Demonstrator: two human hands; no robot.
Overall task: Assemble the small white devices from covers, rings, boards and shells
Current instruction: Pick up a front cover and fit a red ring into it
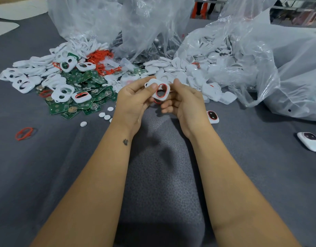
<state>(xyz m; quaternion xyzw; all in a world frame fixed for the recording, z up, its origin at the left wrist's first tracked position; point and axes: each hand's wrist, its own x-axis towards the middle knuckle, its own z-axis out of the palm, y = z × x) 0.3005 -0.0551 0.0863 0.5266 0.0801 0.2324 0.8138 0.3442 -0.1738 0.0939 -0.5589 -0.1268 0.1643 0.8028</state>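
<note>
Both hands hold one white cover (165, 95) above the grey table, a red ring seated round its large opening. My left hand (134, 100) pinches its left end, thumb on top. My right hand (183, 100) grips its right edge, fingers curled beneath. A heap of white covers (52, 81), green boards (86, 77) and red rings (102, 59) lies to the left. White shells (189, 68) spill from a clear bag on the right.
Two assembled devices lie on the grey mat: one (213, 117) just right of my right hand, another (309, 142) near the right edge. A loose red ring (24, 133) lies at the left. Small white discs (104, 114) are scattered by my left wrist. Large plastic bags (260, 50) stand behind.
</note>
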